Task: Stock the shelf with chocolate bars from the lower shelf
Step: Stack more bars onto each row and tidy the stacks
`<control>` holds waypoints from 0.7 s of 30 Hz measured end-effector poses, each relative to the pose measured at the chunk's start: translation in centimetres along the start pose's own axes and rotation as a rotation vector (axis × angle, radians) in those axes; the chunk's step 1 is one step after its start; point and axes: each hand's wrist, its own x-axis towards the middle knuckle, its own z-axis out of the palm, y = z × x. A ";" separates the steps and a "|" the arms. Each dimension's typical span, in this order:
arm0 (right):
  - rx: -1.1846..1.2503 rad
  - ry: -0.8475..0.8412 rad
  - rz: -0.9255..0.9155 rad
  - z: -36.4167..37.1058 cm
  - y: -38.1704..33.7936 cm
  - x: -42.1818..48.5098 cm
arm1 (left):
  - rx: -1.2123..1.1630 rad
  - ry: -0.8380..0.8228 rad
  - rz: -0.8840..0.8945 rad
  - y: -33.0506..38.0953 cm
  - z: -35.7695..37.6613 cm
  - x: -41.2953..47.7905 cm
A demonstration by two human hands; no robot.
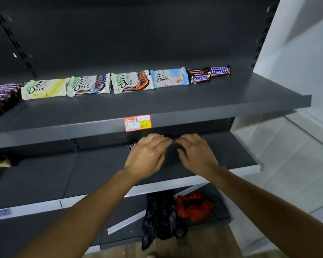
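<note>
My left hand (147, 155) and my right hand (196, 153) reach onto the dark lower shelf (93, 174), under the edge of the upper shelf (194, 107). Their fingertips almost meet in the shadow there. The end of a brown chocolate bar (131, 146) peeks out just behind my left hand; whether the fingers hold it is hidden by blur. My right hand's fingers curve downward with the thumb spread, and nothing shows in it. On the upper shelf lie rows of Dove bars (90, 86) and two small stacks of Snickers bars (209, 74).
More dark bars (2, 97) are piled at the upper shelf's far left. A red and yellow price tag (137, 122) sticks to its front edge. A black bag (160, 215) and a red bag (192, 205) lie on the bottom shelf. A white wall stands at the right.
</note>
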 end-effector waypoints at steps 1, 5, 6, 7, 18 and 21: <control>0.001 -0.008 0.019 0.8 0.3 -0.2 | -0.007 -0.018 -0.016 -0.2 0.7 -0.4; 0.011 -0.057 0.073 4.1 1.8 -1.2 | -0.039 -0.097 -0.129 -1.7 4.2 -2.5; 0.013 -0.073 0.080 5.0 2.2 -1.4 | -0.044 -0.110 -0.157 -2.2 5.1 -3.1; 0.012 -0.091 0.085 5.9 2.6 -1.6 | -0.044 -0.126 -0.187 -2.7 6.0 -3.8; 0.003 -0.283 0.162 16.9 4.7 -0.4 | 0.001 -0.356 -0.588 -9.4 14.9 -9.0; -0.030 -0.337 0.171 19.7 5.3 1.1 | 0.000 -0.383 -0.671 -11.8 17.0 -8.7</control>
